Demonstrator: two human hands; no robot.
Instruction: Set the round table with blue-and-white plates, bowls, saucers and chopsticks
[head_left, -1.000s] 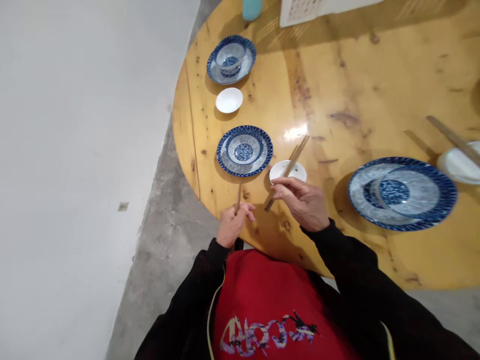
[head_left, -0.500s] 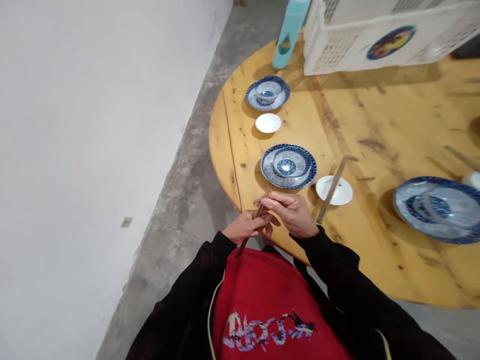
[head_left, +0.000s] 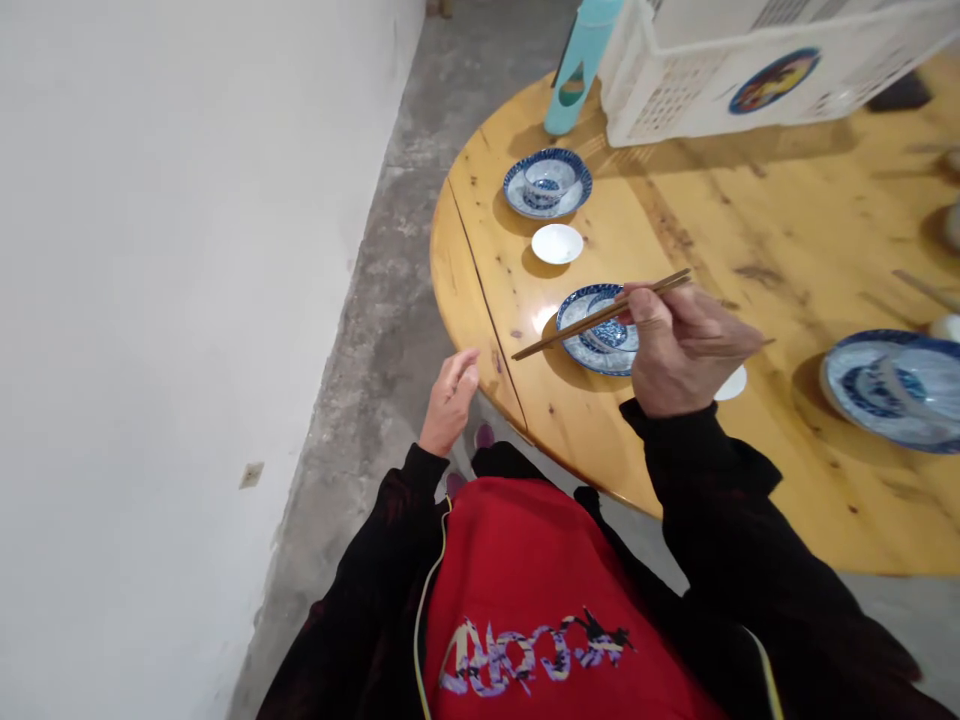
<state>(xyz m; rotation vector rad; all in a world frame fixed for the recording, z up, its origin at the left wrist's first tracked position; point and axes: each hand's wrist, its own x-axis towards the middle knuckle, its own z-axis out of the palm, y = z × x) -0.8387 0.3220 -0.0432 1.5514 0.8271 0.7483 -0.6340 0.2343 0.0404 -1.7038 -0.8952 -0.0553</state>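
Ideally, the right hand [head_left: 679, 350], pinching chopsticks [head_left: 570, 331], should hold them level, clear of the bowl [head_left: 611, 335] at nine o'clock; the left hand [head_left: 448, 402] is empty, half-curled.

Your hands [head_left: 679, 350]: two. Chopsticks [head_left: 570, 331]: two or more. Plates [head_left: 516, 190]: three. Bowls [head_left: 551, 181]: three. White dishes [head_left: 557, 244]: two or more, mid-frame. Bottle [head_left: 586, 45]: one, crate [head_left: 694, 110]: one, top of frame.
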